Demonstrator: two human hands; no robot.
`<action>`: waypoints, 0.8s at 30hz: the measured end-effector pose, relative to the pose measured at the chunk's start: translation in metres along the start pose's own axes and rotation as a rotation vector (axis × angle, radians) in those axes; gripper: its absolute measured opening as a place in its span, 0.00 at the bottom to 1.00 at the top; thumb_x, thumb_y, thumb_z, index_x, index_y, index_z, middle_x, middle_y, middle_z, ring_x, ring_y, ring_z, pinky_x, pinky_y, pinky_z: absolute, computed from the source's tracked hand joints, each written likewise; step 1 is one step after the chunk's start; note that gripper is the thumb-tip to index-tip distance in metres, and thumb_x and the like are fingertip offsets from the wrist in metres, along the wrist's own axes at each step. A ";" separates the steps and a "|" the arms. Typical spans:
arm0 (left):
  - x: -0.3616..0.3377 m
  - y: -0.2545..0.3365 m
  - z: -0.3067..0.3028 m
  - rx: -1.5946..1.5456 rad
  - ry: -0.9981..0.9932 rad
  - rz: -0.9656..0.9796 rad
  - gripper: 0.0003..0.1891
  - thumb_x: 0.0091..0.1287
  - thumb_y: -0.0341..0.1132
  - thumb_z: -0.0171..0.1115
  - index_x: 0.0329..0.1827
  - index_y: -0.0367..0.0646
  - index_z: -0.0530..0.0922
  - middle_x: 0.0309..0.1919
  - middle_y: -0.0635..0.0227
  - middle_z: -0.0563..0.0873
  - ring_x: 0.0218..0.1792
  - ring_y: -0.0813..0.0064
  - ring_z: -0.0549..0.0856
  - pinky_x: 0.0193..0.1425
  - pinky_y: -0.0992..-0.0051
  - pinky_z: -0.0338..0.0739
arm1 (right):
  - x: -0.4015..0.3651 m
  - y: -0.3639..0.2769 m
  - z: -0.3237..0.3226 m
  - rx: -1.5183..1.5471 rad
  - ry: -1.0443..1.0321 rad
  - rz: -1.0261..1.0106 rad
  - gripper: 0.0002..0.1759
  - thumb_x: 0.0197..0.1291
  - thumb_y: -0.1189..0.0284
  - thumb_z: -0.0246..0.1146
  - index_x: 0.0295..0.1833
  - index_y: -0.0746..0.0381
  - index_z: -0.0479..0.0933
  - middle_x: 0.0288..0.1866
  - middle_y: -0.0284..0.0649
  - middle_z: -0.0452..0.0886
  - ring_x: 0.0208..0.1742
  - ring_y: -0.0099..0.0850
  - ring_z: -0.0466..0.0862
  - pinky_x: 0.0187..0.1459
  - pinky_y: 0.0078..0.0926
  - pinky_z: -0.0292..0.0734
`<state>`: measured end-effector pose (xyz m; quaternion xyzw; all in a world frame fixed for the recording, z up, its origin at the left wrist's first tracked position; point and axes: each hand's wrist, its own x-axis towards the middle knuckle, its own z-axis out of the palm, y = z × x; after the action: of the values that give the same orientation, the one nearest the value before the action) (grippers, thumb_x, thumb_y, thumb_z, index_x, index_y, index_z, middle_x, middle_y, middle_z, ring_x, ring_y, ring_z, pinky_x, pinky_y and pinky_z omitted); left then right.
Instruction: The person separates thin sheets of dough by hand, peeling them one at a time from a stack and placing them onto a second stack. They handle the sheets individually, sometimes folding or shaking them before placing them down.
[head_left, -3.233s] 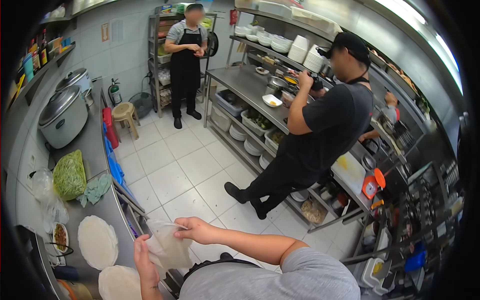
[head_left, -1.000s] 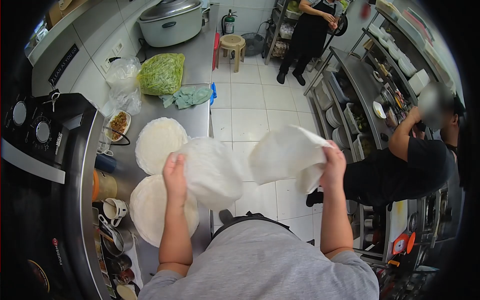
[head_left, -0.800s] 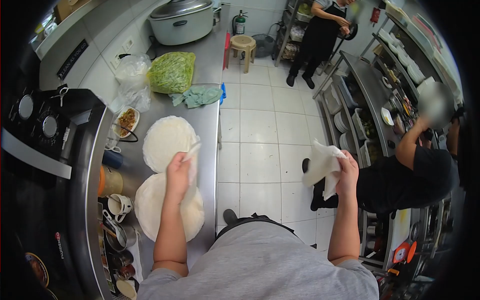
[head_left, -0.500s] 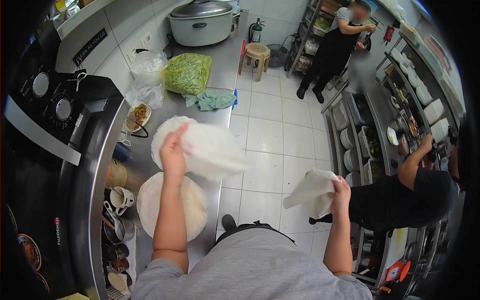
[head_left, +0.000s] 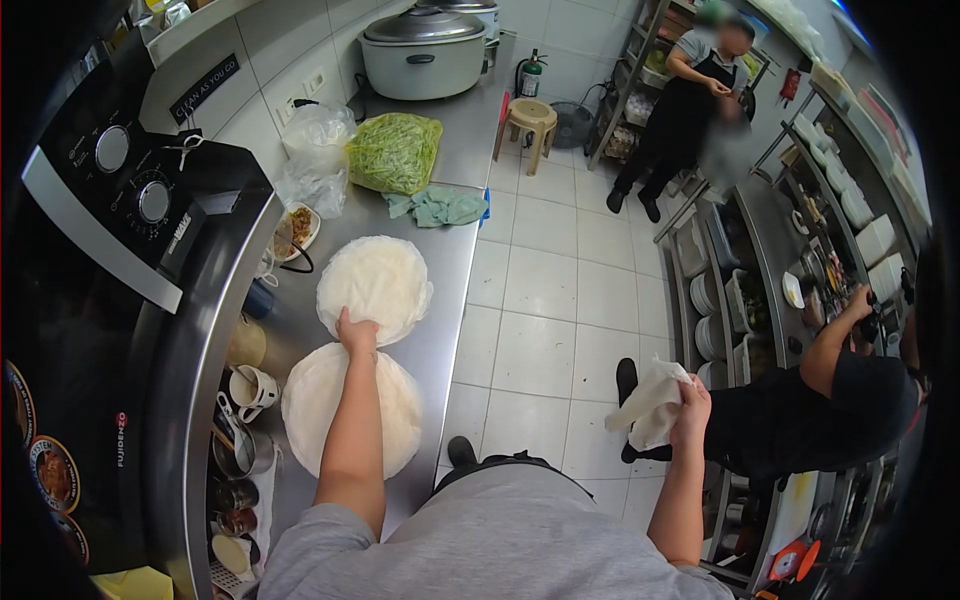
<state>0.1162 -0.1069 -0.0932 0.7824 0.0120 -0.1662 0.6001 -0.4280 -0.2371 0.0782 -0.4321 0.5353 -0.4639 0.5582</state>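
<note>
Two round stacks of thin white wrappers lie on the steel counter: the far stack [head_left: 375,285] and the near stack [head_left: 355,415], close together. My left hand [head_left: 358,332] is at the lower edge of the far stack, its fingers on the top wrapper; whether they pinch it is too small to tell. Out to the right, over the floor, my right hand [head_left: 692,408] is closed on a folded white cloth-like sheet [head_left: 650,405] that hangs down to its left.
A bag of shredded greens [head_left: 394,152], a green cloth [head_left: 436,206] and a rice cooker [head_left: 422,60] stand farther up the counter. Cups [head_left: 250,390] line its left side. One person [head_left: 690,110] stands at the back, another [head_left: 810,410] at the right shelves.
The white wrapper that my left hand held in the air now lies flat on the far stack, with the hand lower at its edge. The sheet in my right hand has shifted slightly right and down.
</note>
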 end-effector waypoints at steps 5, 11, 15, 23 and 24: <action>0.012 -0.017 -0.003 -0.401 -0.064 -0.205 0.37 0.55 0.18 0.54 0.72 0.41 0.58 0.63 0.54 0.68 0.56 0.59 0.75 0.44 0.67 0.82 | 0.000 -0.001 -0.003 0.011 0.055 -0.039 0.06 0.63 0.74 0.54 0.37 0.62 0.75 0.30 0.31 0.77 0.30 0.20 0.75 0.33 0.20 0.70; -0.048 0.032 0.011 0.007 0.144 0.488 0.44 0.56 0.27 0.68 0.75 0.39 0.52 0.73 0.48 0.57 0.72 0.53 0.59 0.75 0.62 0.54 | -0.021 -0.011 0.028 -0.456 0.096 0.038 0.16 0.55 0.66 0.65 0.46 0.64 0.80 0.31 0.35 0.81 0.30 0.24 0.78 0.32 0.25 0.74; -0.211 0.083 0.033 0.134 -0.751 0.927 0.51 0.50 0.35 0.74 0.76 0.40 0.51 0.76 0.56 0.54 0.75 0.59 0.54 0.76 0.60 0.50 | -0.047 -0.002 0.070 -0.657 -0.312 -0.107 0.15 0.57 0.59 0.69 0.37 0.61 0.83 0.27 0.35 0.82 0.29 0.22 0.79 0.35 0.22 0.75; -0.286 0.110 0.032 0.117 -1.236 0.831 0.15 0.45 0.23 0.68 0.39 0.37 0.84 0.31 0.60 0.84 0.34 0.67 0.84 0.45 0.73 0.77 | -0.082 -0.041 0.085 -0.553 -0.653 -0.188 0.12 0.58 0.63 0.68 0.37 0.62 0.80 0.25 0.38 0.79 0.28 0.26 0.77 0.35 0.25 0.74; -0.286 0.116 0.028 0.113 -1.239 0.830 0.15 0.45 0.23 0.68 0.39 0.37 0.84 0.31 0.60 0.84 0.34 0.67 0.84 0.45 0.73 0.77 | -0.081 -0.044 0.080 -0.574 -0.661 -0.194 0.11 0.56 0.66 0.69 0.39 0.62 0.80 0.28 0.39 0.79 0.30 0.27 0.78 0.36 0.25 0.74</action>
<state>-0.1353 -0.1143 0.0879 0.5155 -0.6331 -0.3366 0.4692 -0.3507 -0.1674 0.1415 -0.7426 0.3922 -0.1839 0.5107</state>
